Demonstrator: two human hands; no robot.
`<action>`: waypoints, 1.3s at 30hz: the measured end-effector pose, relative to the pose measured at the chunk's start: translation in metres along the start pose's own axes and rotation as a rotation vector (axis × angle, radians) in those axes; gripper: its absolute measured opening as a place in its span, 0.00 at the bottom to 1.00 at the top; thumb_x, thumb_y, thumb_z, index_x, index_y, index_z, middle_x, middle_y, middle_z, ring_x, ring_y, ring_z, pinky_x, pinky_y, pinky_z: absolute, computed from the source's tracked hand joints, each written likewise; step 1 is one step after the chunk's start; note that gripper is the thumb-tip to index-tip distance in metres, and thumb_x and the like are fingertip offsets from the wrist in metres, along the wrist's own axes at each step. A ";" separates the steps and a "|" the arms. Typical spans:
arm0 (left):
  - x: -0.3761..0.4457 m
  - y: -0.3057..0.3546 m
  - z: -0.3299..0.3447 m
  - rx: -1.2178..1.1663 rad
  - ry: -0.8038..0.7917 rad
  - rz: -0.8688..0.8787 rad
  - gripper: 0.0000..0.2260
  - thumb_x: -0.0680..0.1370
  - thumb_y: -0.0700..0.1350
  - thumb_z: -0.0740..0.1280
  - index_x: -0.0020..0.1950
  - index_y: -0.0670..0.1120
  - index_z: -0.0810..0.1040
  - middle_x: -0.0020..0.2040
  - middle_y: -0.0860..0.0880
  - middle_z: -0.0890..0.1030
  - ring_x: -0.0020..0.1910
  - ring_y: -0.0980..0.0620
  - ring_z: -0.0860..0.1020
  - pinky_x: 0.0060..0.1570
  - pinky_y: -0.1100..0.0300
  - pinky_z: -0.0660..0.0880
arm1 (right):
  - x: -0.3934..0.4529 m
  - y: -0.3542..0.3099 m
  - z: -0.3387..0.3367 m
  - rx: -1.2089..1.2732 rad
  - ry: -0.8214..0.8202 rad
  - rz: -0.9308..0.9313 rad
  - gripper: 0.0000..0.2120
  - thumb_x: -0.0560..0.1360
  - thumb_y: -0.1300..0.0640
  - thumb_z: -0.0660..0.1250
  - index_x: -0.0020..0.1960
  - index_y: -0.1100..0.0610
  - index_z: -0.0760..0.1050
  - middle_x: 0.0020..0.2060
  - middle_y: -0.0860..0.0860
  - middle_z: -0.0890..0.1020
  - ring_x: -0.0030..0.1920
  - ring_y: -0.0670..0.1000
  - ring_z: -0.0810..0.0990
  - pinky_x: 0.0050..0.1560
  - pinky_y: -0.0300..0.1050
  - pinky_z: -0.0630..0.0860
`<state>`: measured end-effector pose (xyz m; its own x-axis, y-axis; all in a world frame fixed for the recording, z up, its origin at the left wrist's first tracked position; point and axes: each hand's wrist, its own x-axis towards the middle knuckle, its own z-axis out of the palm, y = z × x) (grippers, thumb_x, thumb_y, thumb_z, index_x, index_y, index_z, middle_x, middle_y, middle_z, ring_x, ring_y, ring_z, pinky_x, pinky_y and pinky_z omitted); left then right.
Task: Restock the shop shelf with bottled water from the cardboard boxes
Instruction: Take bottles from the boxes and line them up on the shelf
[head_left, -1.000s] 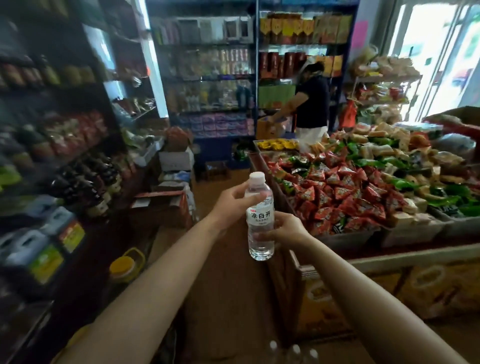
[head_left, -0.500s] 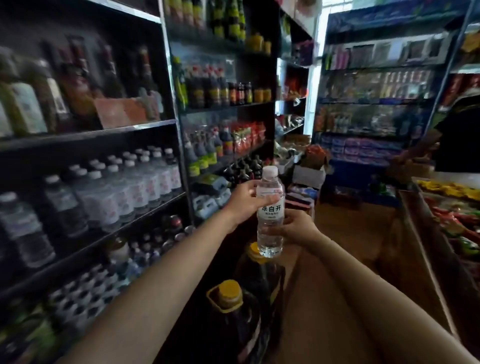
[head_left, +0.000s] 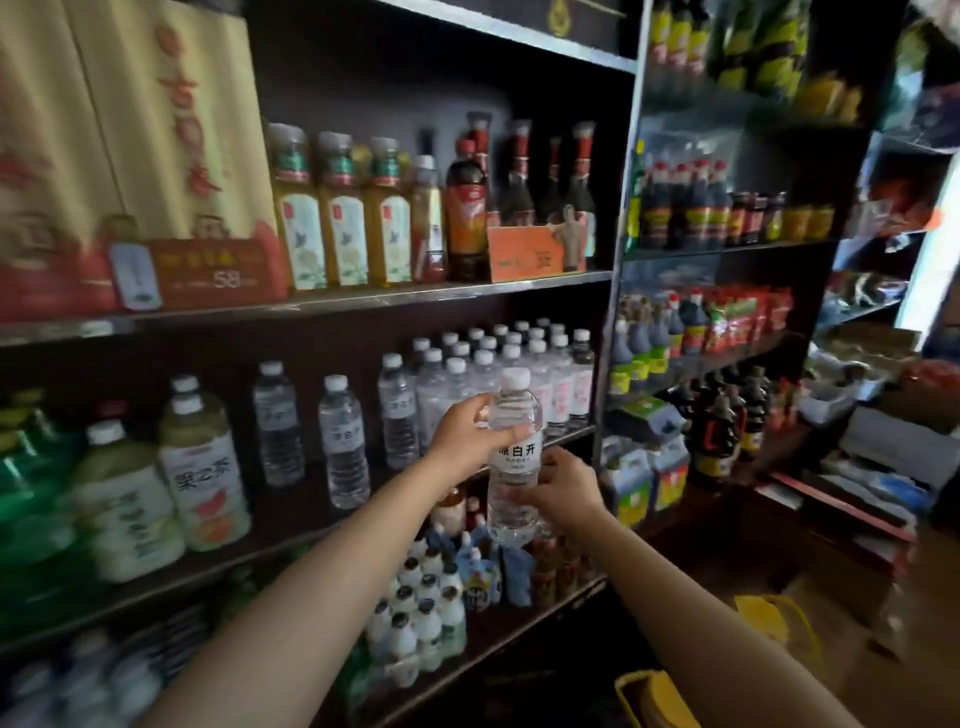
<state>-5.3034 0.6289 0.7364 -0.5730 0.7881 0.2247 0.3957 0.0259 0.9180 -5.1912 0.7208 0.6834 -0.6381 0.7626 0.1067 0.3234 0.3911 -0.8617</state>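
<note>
A clear water bottle (head_left: 514, 467) with a white cap and a white label stands upright in the air in front of the shelf. My left hand (head_left: 467, 434) grips its shoulder just under the cap. My right hand (head_left: 563, 488) holds its lower half from the right. Behind it, the middle shelf (head_left: 291, 514) carries a dense group of the same water bottles (head_left: 498, 374) at the right and three separate ones (head_left: 343, 441) further left, with a gap between them.
Large tea bottles (head_left: 200, 467) stand at the left of the water shelf. Oil and sauce bottles (head_left: 363, 218) fill the shelf above, small white bottles (head_left: 421, 618) the shelf below. Yellow-capped jugs (head_left: 654, 696) stand on the floor at the lower right.
My view has swung left from the aisle and snack table to face the shelf. Both hands have kept hold of the bottle and carried it up to the water shelf.
</note>
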 end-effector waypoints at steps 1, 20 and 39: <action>0.005 -0.010 -0.012 0.008 0.031 -0.018 0.28 0.67 0.53 0.77 0.63 0.46 0.76 0.57 0.54 0.78 0.57 0.56 0.76 0.56 0.61 0.74 | 0.008 -0.005 0.015 0.014 -0.020 -0.001 0.23 0.59 0.54 0.82 0.48 0.52 0.75 0.44 0.49 0.83 0.43 0.47 0.81 0.44 0.43 0.79; 0.123 -0.147 -0.081 -0.097 0.344 -0.182 0.30 0.72 0.49 0.73 0.71 0.54 0.67 0.65 0.52 0.76 0.63 0.53 0.75 0.63 0.51 0.73 | 0.141 -0.017 0.180 0.012 0.027 0.021 0.15 0.71 0.57 0.72 0.54 0.53 0.70 0.40 0.44 0.77 0.43 0.47 0.78 0.43 0.44 0.78; 0.184 -0.171 -0.081 -0.242 0.549 -0.168 0.27 0.72 0.37 0.72 0.67 0.50 0.66 0.60 0.48 0.77 0.57 0.51 0.76 0.59 0.56 0.73 | 0.194 -0.021 0.214 -0.193 0.016 -0.062 0.13 0.77 0.62 0.62 0.61 0.62 0.66 0.51 0.57 0.79 0.52 0.55 0.80 0.48 0.47 0.77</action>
<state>-5.5346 0.7200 0.6475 -0.9243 0.3522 0.1473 0.1314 -0.0688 0.9889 -5.4716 0.7506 0.6162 -0.6499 0.7417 0.1658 0.4132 0.5279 -0.7420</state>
